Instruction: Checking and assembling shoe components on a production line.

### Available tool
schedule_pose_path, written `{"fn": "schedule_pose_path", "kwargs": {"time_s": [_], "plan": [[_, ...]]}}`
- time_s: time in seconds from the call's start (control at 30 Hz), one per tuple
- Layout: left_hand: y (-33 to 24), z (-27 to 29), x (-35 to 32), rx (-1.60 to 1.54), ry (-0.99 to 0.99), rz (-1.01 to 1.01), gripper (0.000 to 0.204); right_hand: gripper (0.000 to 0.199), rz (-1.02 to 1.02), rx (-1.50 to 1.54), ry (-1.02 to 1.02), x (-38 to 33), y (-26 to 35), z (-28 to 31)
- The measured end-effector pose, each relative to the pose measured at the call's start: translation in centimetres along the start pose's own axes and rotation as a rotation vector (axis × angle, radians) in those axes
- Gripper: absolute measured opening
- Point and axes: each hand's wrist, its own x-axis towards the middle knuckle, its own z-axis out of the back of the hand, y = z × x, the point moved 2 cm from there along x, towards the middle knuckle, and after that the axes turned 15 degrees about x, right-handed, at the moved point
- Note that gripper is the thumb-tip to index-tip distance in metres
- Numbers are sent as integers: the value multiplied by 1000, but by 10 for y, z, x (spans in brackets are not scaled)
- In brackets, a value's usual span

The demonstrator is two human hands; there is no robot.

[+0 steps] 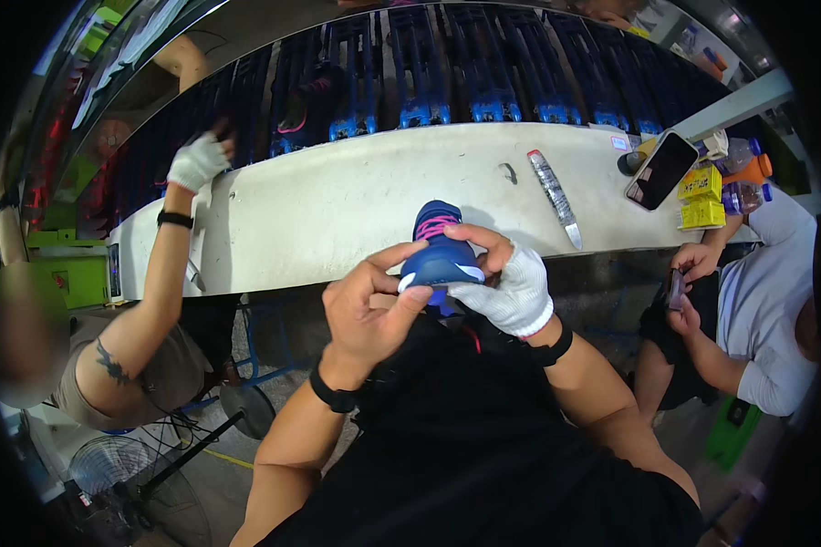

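Grasped from either side by the bare left hand (368,304) and white-gloved right hand (516,294), a pink-laced, navy-blue shoe (440,259) is at the frame's centre. Toward the upper right, a black rectangular phone (662,170) lies near a small yellow box (700,182).
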Motion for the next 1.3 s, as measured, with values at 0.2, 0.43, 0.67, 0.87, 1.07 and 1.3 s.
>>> {"fn": "schedule_pose_path", "kwargs": {"time_s": [0.2,0.43,0.67,0.87,1.07,1.3], "plan": [[-43,58,38,679,268,-244,70,42,218,-294,106,11,-2,-35],[0,63,27,679,394,-1,96,34,-85,-633,199,-1,-4,-29],[8,55,5,696,266,-12,79,35,-122,-673,167,-1,-14,-18],[-24,42,18,772,361,-126,73,39,-66,-789,89,-1,12,-8],[-3,24,-9,265,198,-163,57,84,231,-536,-11,-4,50,-24],[24,-48,-28,330,-111,-440,31,51,34,-460,-77,-5,68,-6]]}}
